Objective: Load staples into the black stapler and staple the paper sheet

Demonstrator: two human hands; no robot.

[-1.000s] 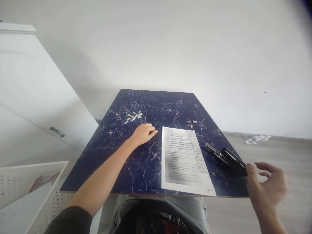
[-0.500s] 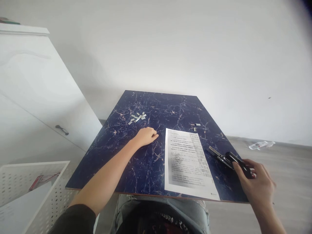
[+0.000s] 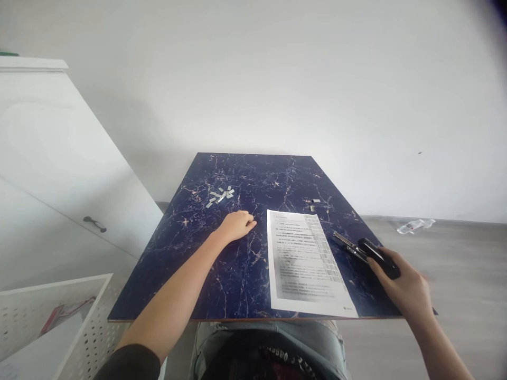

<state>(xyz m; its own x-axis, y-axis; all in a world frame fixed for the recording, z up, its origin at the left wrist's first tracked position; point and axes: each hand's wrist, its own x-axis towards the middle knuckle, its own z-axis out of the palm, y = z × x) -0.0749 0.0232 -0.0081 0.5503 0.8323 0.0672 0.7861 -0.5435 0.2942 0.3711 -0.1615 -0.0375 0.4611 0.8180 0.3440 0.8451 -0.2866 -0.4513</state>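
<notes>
My right hand is wrapped round a black stapler at the right edge of the table. The stapler's black top is swung back, and its metal staple channel points to the far left. Beside it lies a printed sheet of paper, flat near the front edge. My left hand rests on the tabletop left of the sheet, fingers curled in, with nothing visible in them. Just beyond that hand is a small pile of staple strips. Two more small pieces lie past the sheet's far right corner.
The dark blue marbled table stands against a white wall. To the left are a white cabinet and a white perforated basket holding papers. A clear plastic wrapper lies on the grey floor at right.
My right hand has brought the stapler slightly left, further over the table, and its black top now shows more fully. The left hand stays curled on the tabletop. The view has shifted a little.
</notes>
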